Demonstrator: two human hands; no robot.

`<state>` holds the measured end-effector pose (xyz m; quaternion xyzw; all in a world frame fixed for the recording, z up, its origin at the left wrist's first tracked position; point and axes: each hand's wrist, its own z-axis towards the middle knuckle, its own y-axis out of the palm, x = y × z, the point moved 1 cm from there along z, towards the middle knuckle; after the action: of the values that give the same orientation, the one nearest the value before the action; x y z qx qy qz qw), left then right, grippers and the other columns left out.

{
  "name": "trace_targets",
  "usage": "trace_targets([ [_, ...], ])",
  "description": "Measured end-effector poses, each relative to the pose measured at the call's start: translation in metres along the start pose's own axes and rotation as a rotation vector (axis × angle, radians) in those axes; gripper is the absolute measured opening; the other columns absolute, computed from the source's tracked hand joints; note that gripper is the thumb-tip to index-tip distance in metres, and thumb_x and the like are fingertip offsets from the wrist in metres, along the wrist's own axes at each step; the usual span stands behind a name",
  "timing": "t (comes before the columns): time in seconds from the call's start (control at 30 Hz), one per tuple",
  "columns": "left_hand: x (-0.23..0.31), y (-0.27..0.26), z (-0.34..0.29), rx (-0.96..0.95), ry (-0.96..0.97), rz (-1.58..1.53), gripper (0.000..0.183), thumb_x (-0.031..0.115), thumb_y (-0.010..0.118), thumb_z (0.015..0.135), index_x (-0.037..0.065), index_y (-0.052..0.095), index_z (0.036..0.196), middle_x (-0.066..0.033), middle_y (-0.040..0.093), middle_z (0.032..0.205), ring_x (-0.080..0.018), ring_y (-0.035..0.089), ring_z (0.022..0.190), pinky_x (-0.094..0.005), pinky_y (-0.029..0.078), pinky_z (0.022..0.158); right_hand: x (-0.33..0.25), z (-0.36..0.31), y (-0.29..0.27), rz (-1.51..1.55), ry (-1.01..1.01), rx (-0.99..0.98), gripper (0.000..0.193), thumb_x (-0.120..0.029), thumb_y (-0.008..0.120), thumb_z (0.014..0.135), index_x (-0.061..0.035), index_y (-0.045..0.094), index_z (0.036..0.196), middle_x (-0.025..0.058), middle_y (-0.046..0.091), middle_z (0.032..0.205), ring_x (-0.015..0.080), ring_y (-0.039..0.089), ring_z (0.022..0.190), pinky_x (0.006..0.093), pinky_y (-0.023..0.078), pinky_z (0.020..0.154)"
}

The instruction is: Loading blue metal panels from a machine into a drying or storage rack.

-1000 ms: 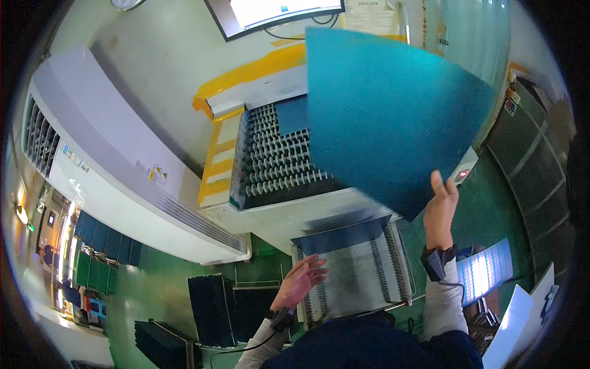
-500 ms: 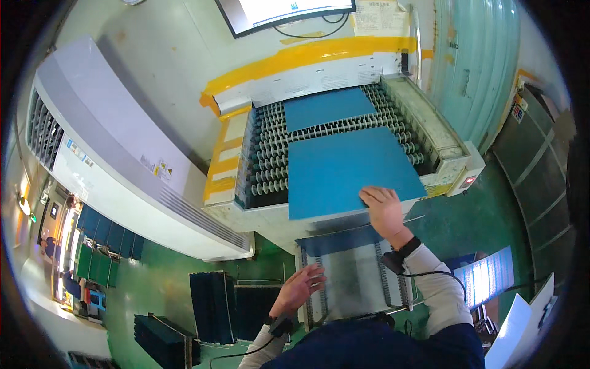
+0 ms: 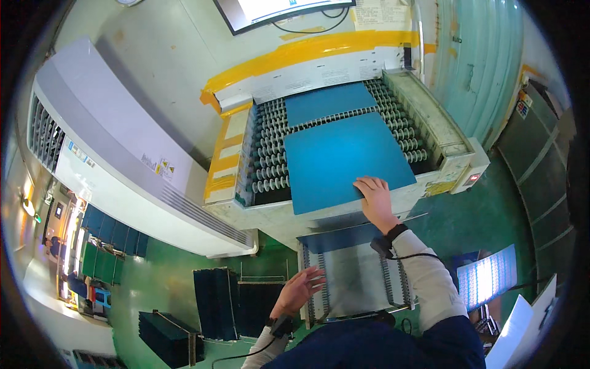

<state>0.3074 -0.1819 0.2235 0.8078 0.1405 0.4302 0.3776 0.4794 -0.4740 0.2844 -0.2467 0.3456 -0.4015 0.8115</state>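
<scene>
A large blue flat panel (image 3: 344, 157) lies on the roller conveyor (image 3: 268, 161), its near edge overhanging the machine's front. My right hand (image 3: 376, 200) rests on that near edge, right of its middle, with fingers stretched over the top surface. A second blue panel (image 3: 332, 103) lies farther in on the rollers, with a narrow gap between the two. Lower down, my left hand (image 3: 300, 290) is held empty, fingers apart, by the left side of a slotted rack (image 3: 355, 280). A dark blue panel (image 3: 339, 237) is at the rack's far end.
A tall white cabinet-type unit (image 3: 141, 166) stands to the left. Racks of dark panels (image 3: 215, 304) sit on the green floor at lower left. At right are a shiny patterned panel (image 3: 488, 277) and a leaning grey board (image 3: 533, 166). A screen (image 3: 276, 11) hangs above.
The near blue panel has slid farther onto the rollers and turned slightly. My right hand has moved forward with it. My left hand stays nearly in place.
</scene>
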Motion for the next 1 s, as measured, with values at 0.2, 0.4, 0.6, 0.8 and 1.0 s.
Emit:
trace_targets([
  [0.2,-0.006,-0.012,-0.003,0.016,-0.002,-0.01,0.047,0.027,0.046,0.094,0.001,0.038,0.131,-0.018,0.045,0.13,-0.0301,0.048,0.115,-0.0427,0.038,0.098,0.004,0.009,0.0,0.001,0.001,-0.022,0.042,0.002,0.061,0.063,-0.0079,0.06,0.104,0.0059,0.057,0.109,0.0248,0.05,0.105,0.0407,0.037,0.091],
  [0.4,-0.01,-0.015,-0.003,0.082,0.001,-0.002,0.047,0.028,0.049,0.092,0.001,0.04,0.129,-0.0164,0.048,0.129,-0.0314,0.05,0.112,-0.0436,0.038,0.097,0.008,0.011,0.004,0.014,-0.023,-0.026,0.042,0.0,0.062,0.063,-0.0077,0.06,0.105,0.006,0.057,0.11,0.0253,0.05,0.106,0.0412,0.037,0.091],
  [0.6,-0.012,-0.016,0.0,0.112,-0.007,-0.028,0.045,0.028,0.05,0.092,0.0,0.042,0.127,-0.0175,0.048,0.127,-0.0315,0.051,0.111,-0.0438,0.039,0.094,0.013,0.012,0.004,0.015,-0.031,-0.055,0.041,-0.003,0.065,0.065,-0.0072,0.059,0.106,0.0067,0.056,0.113,0.0262,0.049,0.108,0.0423,0.036,0.093],
  [0.8,-0.012,-0.016,0.001,0.113,-0.007,-0.045,0.045,0.027,0.052,0.09,0.0,0.043,0.125,-0.0191,0.047,0.128,-0.0324,0.05,0.111,-0.0445,0.04,0.094,0.016,0.013,0.004,0.013,-0.023,-0.082,0.041,-0.006,0.067,0.067,-0.0071,0.058,0.106,0.007,0.055,0.115,0.0268,0.048,0.111,0.043,0.035,0.094],
  [1.0,-0.011,-0.015,0.003,0.148,-0.012,-0.007,0.046,0.027,0.052,0.09,0.0,0.042,0.126,-0.019,0.047,0.128,-0.0322,0.051,0.111,-0.0449,0.039,0.095,0.019,0.017,0.006,0.028,-0.018,-0.114,0.041,-0.009,0.069,0.067,-0.0067,0.058,0.107,0.0077,0.055,0.116,0.0277,0.048,0.112,0.0437,0.035,0.095],
])
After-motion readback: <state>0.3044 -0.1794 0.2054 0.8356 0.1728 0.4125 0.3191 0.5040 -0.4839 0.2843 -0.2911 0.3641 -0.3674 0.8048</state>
